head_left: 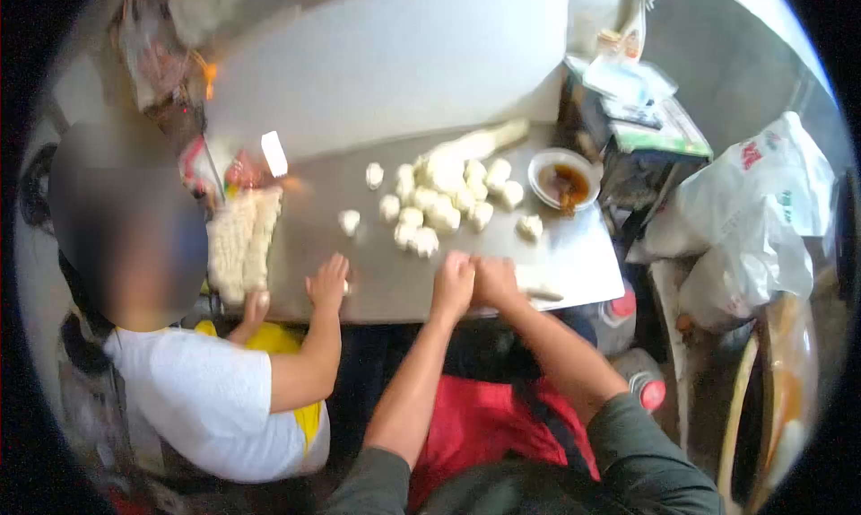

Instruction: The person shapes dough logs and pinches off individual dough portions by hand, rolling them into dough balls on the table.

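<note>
Close together at the front edge of the metal table (pixel 314 210) are my left hand (pixel 454 284) and my right hand (pixel 496 283). Both have their fingers curled; whatever lies between or under them is hidden. A pale dough strip (pixel 541 288) lies just right of my right hand. Beyond my hands sits a heap of dough pieces (pixel 439 208), with a long dough roll (pixel 480 144) behind it. Single pieces lie apart, one (pixel 530 227) near a white bowl (pixel 564 181) of brown liquid.
At the left, a person in a white shirt (pixel 197 398) has both hands at the table edge, near rows of shaped dough (pixel 242 246). White plastic bags (pixel 762 219) stand right, beside a cluttered stand (pixel 659 120). Red-capped containers (pixel 641 385) are below the table's right end.
</note>
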Demonstrator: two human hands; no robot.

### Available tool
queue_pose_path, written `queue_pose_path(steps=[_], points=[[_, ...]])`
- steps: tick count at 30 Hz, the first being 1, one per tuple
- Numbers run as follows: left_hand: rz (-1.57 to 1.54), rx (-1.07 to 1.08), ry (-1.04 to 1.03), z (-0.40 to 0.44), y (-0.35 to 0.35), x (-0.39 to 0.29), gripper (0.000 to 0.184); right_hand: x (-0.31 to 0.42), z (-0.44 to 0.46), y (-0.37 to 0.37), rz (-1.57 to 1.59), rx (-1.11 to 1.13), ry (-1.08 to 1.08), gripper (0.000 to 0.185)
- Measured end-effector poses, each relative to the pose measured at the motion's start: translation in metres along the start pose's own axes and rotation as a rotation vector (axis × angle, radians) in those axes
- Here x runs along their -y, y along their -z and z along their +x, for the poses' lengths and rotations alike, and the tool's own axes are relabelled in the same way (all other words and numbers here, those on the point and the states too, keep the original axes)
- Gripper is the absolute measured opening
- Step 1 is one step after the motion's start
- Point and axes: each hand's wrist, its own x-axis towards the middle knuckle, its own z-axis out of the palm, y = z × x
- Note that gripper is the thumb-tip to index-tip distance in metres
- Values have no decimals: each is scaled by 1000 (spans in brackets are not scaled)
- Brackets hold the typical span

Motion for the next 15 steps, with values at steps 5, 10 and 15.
queue_pose_path(steps=[5, 10, 15], points=[[53, -248, -153, -9, -18, -8, 38, 7, -18, 5, 213, -129, 29, 19], [67, -84, 195, 3, -11, 2, 37, 17, -19, -11, -13, -197, -32, 18], [166, -128, 39, -2, 2, -12, 42, 27, -24, -5, -40, -66, -72, 19]])
